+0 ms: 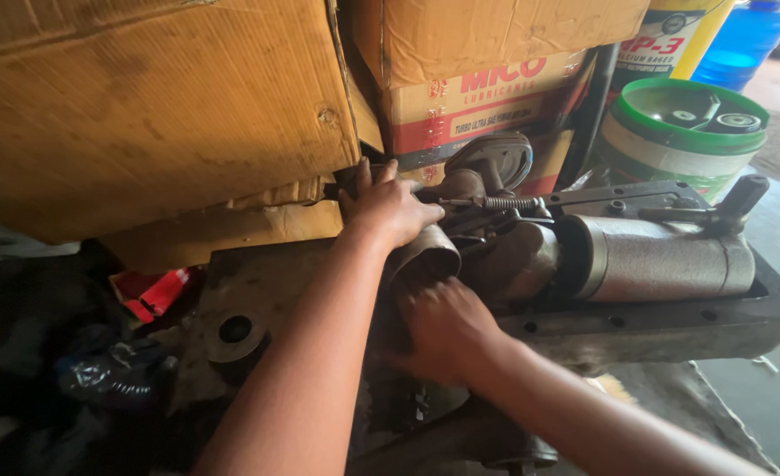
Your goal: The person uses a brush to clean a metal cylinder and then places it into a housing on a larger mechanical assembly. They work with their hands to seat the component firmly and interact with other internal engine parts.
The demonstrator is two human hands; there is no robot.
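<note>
Centre frame: left hand (pixel 388 210) lies palm-down on top of a grimy grey metal mechanical assembly (pixel 496 256), fingers spread and curled loosely over the upper parts, fingertips up against the edge of the big worn brown cardboard box (pixel 143 106) filling the upper left. Can't tell if it's actually clamping anything. Right hand (pixel 447 330) sits just below it, lower centre, knuckles up, fingers curled under or against the assembly beneath a short dull metal tube end (pixel 427 257); grip itself hidden, can't tell what it has. Assembly runs from centre to right: small coil spring on a thin rod (pixel 506 203) on top, rough cast silver-grey metal cylinder (pixel 663 257) to the right, all sitting on a flat dark steel housing with bolt holes (pixel 716 322). Behind, upper centre: a second cardboard box with red and white printed panel (pixel 487 88). Upper right: green-rimmed white plastic bucket (pixel 682 132), blue plastic bottle (pixel 747 40). Left middle: red plastic scrap (pixel 153 293).
</note>
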